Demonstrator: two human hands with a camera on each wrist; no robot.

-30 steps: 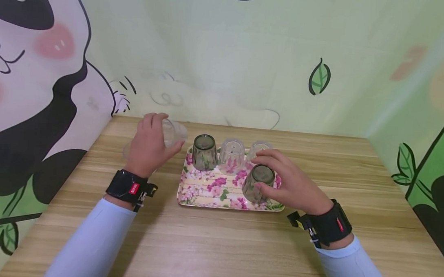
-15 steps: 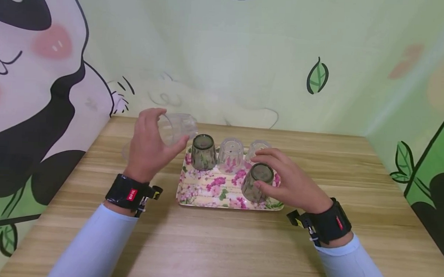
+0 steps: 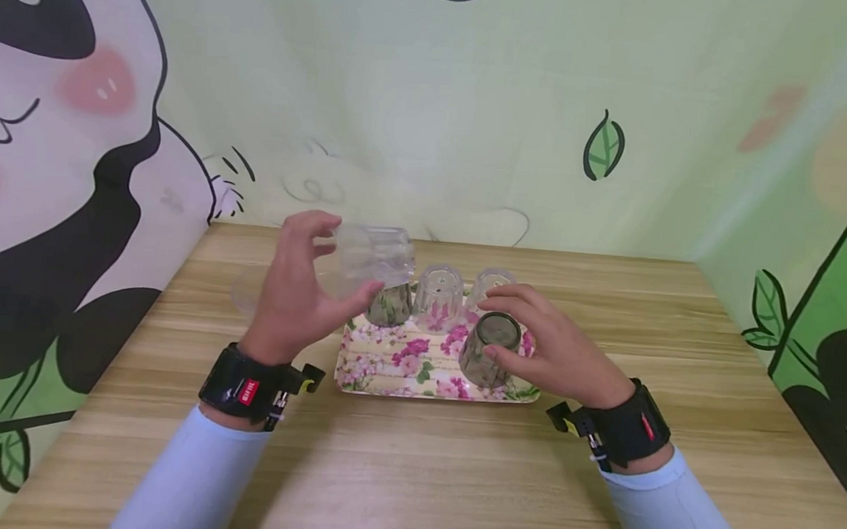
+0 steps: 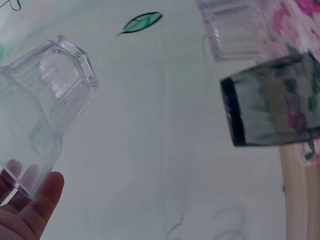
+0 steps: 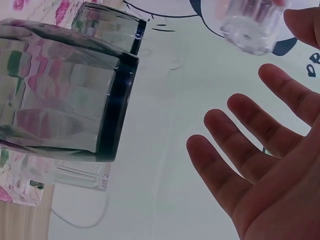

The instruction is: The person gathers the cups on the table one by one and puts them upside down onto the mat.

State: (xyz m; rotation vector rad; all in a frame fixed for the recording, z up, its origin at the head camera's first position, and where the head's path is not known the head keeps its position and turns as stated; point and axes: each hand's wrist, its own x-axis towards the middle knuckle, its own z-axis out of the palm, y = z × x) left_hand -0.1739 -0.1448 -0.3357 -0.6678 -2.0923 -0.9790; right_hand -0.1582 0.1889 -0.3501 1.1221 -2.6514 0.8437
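My left hand (image 3: 298, 287) grips a clear drinking glass (image 3: 380, 254) near its rim, with the base pointing right. The glass is raised over the back left of the floral tray (image 3: 373, 381), partly covering an upside-down grey glass (image 3: 390, 306) there. In the left wrist view, fingers and thumb pinch the clear glass (image 4: 62, 90) by the rim. At the tray's front right, my right hand (image 3: 559, 349) hovers beside another upturned grey glass (image 3: 486, 356). The right wrist view shows this hand (image 5: 270, 155) with spread fingers, apart from the grey glass (image 5: 65, 95).
Two upturned clear glasses, a middle one (image 3: 439, 296) and a right one (image 3: 493, 282), stand along the tray's back row. Another clear object (image 3: 246, 289) is mostly hidden behind my left hand. A printed cloth wall (image 3: 427, 156) rises behind the wooden table (image 3: 416, 474).
My left hand has moved right with the clear glass, bringing it from left of the tray to over its back left corner. The right hand has stayed by the front grey glass.
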